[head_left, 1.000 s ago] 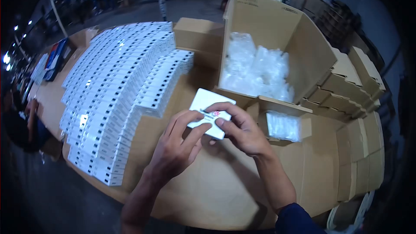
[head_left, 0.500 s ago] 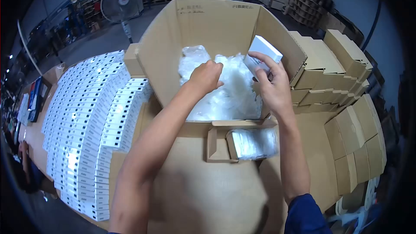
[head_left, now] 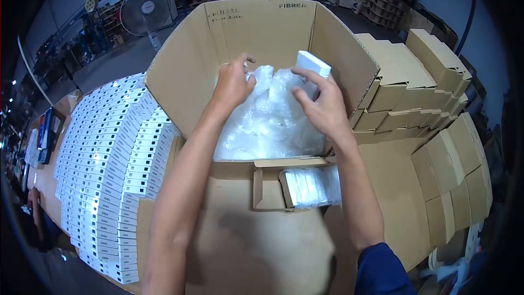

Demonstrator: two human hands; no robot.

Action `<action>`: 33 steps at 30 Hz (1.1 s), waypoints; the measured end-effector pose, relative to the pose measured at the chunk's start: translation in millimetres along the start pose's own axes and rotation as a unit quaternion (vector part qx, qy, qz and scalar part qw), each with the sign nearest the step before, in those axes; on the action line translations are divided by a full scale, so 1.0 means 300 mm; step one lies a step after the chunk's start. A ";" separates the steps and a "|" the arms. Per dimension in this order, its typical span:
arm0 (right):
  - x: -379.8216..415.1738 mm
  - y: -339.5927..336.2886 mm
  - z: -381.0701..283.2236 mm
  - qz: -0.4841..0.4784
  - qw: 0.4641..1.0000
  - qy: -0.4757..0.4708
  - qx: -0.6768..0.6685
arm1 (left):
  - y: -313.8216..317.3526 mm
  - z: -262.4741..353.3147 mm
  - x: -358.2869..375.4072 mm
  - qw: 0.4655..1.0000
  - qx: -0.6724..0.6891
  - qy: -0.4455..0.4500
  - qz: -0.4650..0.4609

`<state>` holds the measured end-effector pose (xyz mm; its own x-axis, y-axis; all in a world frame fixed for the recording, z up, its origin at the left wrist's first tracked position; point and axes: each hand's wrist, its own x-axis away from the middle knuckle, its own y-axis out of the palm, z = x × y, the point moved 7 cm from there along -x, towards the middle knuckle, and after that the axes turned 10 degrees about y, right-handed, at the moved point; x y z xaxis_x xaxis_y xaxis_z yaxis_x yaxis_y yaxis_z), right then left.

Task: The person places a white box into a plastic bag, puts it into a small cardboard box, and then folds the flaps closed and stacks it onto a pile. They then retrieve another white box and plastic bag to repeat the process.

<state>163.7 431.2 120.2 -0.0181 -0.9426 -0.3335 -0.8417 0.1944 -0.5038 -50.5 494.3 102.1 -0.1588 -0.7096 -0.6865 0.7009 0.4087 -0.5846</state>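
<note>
My left hand (head_left: 233,83) is over the left part of a large open carton (head_left: 262,33), thumb and fingers apart. Below it lies a heap of clear plastic bags (head_left: 267,120). On the carton's right side, my right hand (head_left: 326,106) has a small white box (head_left: 313,64) against its fingers. Its thumb is apart from the box, and the hand partly hides the grip. In front of the large carton, a smaller open cardboard box (head_left: 257,188) contains plastic-wrapped packets (head_left: 311,187).
Rows of white labelled boxes (head_left: 101,158) cover the left of the table. Brown cartons (head_left: 404,87) are stacked at right, with more folded cartons (head_left: 456,180) nearer. A standing fan (head_left: 147,8) is behind. Another person's hand (head_left: 34,194) shows at far left.
My left hand has moved left and its closed fingers have opened. My right hand has shifted left with the white box, its thumb now away from the box. The view has shifted slightly.
</note>
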 end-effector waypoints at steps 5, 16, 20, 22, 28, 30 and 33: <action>-0.052 0.086 -0.014 0.004 0.995 -0.070 0.077 | -0.069 0.036 0.003 0.993 0.093 -0.071 0.022; -0.104 0.119 -0.125 0.013 0.981 -0.181 0.067 | -0.112 0.079 -0.008 0.990 0.077 -0.009 0.121; -0.122 0.083 -0.079 0.062 0.986 -0.129 0.086 | -0.101 0.021 0.012 0.995 -0.009 -0.042 0.090; -0.137 0.050 -0.055 0.084 0.991 -0.100 0.040 | -0.100 -0.006 0.016 0.996 -0.041 -0.056 0.054; -0.152 -0.002 -0.051 0.114 0.993 -0.022 -0.013 | -0.132 0.045 0.014 0.990 -0.116 -0.025 0.083; -0.147 -0.010 -0.057 0.108 0.993 -0.003 -0.051 | -0.196 0.126 0.005 0.982 -0.026 -0.002 0.186; -0.097 -0.007 -0.093 0.035 0.980 0.023 -0.194 | -0.190 0.210 0.041 0.985 0.055 -0.096 0.131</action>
<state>150.9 450.6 153.2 -0.1006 -0.9435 -0.3157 -0.9790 0.1504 -0.1374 -48.5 426.2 154.1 0.1659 -0.6877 -0.7068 0.7733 0.5355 -0.3395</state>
